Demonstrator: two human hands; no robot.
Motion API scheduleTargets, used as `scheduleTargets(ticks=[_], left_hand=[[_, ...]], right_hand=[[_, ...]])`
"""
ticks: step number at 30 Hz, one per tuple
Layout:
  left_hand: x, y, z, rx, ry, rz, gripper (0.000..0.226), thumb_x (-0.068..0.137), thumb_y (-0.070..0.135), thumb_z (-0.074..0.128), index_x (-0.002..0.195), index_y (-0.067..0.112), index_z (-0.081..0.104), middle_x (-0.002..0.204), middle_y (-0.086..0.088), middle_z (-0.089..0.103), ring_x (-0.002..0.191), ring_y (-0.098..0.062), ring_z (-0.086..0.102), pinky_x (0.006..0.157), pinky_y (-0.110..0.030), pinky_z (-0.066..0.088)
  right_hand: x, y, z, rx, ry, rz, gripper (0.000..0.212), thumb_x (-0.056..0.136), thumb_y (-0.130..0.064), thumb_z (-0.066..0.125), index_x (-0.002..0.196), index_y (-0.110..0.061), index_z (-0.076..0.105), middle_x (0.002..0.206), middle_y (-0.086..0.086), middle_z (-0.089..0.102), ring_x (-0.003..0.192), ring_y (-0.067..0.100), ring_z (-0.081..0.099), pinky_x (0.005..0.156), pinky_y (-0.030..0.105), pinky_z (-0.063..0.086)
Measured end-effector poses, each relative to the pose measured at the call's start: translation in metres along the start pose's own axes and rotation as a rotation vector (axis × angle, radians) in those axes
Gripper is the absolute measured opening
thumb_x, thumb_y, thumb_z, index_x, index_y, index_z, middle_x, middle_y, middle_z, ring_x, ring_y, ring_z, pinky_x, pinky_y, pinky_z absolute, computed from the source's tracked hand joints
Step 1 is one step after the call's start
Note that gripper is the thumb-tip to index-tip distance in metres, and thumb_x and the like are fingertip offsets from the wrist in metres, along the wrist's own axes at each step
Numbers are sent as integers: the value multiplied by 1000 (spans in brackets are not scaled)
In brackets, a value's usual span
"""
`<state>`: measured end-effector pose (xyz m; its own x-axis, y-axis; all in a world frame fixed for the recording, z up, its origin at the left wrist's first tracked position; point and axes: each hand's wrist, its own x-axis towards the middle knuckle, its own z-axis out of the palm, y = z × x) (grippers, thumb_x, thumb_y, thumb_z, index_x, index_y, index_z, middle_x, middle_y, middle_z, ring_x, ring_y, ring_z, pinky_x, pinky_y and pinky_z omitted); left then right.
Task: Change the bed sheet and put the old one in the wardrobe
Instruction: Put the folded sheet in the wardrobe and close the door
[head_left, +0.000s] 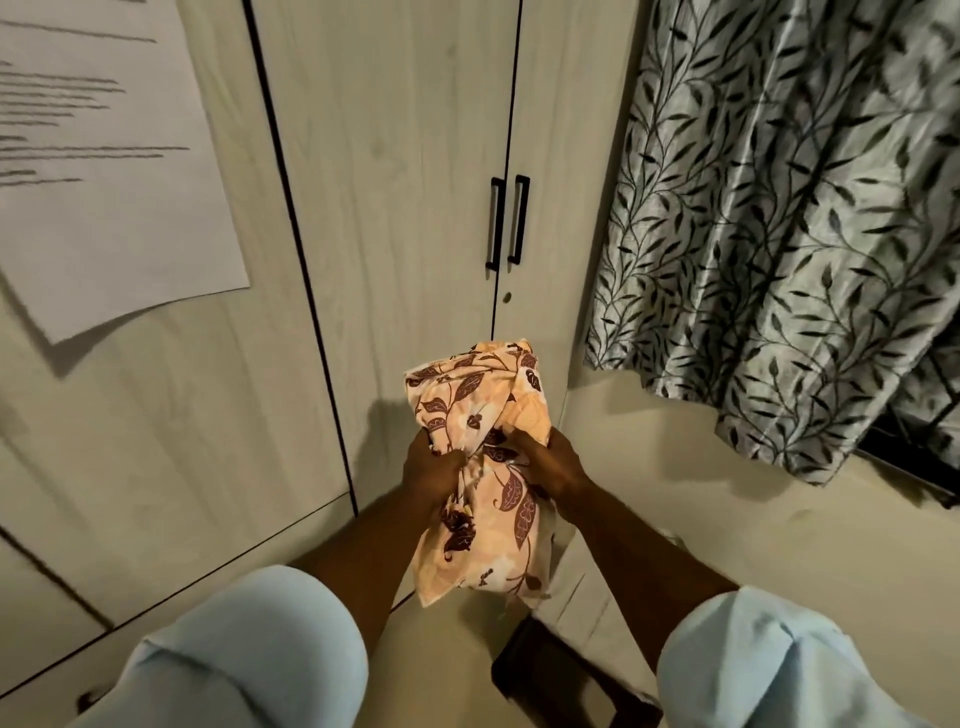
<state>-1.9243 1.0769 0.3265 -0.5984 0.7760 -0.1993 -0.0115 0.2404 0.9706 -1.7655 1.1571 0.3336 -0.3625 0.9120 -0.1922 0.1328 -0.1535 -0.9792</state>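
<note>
Wardrobe (405, 156) fills centre and left of frame, both doors closed, so the bundle can't go in yet. Leaf-print curtain (779, 208) hangs at upper right, clear of the doors. Printed paper (104, 156) is stuck on the panel at upper left, its lower corner lifting.

Old bed sheet (483, 415), orange with a brown leaf print, is scrunched into a bundle at lower centre, held up in front of the door seam; wadded tight, probably so it fits a shelf. Left hand (434, 470) grips the bundle's middle from the left, fingers curled into the cloth. Right hand (545, 465) grips it from the right, fingers dug into a fold. Both hands are busy, so one must let go to open a door.

Two black handles (497, 223) sit side by side above the bundle at frame centre, with the keyhole (507, 297) just below them.
</note>
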Motion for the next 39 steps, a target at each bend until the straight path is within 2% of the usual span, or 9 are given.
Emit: scheduleTargets(ticks=[2,4,8,15,21,29,32,34,39], left_hand=[[19,10,11,-3,17,10,56,79,14,76,132,23,59,125,-2,68,115,-28,62,105,-50,48],[44,18,21,3,36,19,55,79,16,76,131,24,59,125,-2,68,114,-27,63,104,-49,49],[102,34,36,-20,61,28,55,75,22,74,128,28,62,121,0,70,112,-27,64,104,-51,49],[157,66,67,-36,89,56,54,81,22,76,133,28,60,127,-1,68,116,-27,62,105,-50,49],[189,80,87,-65,176,98,53,83,15,77,133,22,61,125,-2,68,115,-26,62,103,-46,49],[215,89,108,-72,277,76,44,86,7,73,127,18,62,121,-3,69,111,-25,63,102,-45,50],[220,87,107,-46,311,89,41,85,4,74,123,15,64,114,0,69,113,-28,63,103,-44,49],[221,85,107,-61,316,71,42,83,4,75,121,17,66,110,4,68,112,-26,63,103,-44,48],[218,78,113,-180,319,67,48,62,29,80,107,33,68,100,15,70,97,-8,64,95,-39,50]], right_hand=[[33,-5,-8,-87,39,9,99,60,-77,80,139,-23,54,128,0,68,111,24,67,99,48,55],[65,-18,-14,-177,85,-11,85,73,-68,77,137,-20,51,126,-1,64,111,24,64,97,45,55],[136,-55,-23,-170,191,-80,54,90,-46,73,131,-18,53,118,0,59,99,15,61,74,26,52],[225,-107,-33,-203,192,-245,18,88,-26,74,105,-22,69,103,-7,70,95,11,66,93,38,56],[284,-145,-32,-266,96,-383,12,93,-16,68,105,-16,72,100,-8,70,92,7,63,77,14,46],[373,-179,-33,-174,10,-301,22,99,-20,61,120,-24,55,115,1,63,107,23,64,97,38,54],[388,-180,-28,-146,-47,-311,16,99,-20,62,113,-26,57,104,-1,65,96,23,68,89,38,59],[394,-174,-28,-186,-72,-372,5,97,-30,65,97,-28,61,96,5,70,93,30,70,86,48,61],[402,-164,-36,-310,-110,-458,22,94,-52,58,88,-31,60,89,6,71,89,32,70,82,55,59]])
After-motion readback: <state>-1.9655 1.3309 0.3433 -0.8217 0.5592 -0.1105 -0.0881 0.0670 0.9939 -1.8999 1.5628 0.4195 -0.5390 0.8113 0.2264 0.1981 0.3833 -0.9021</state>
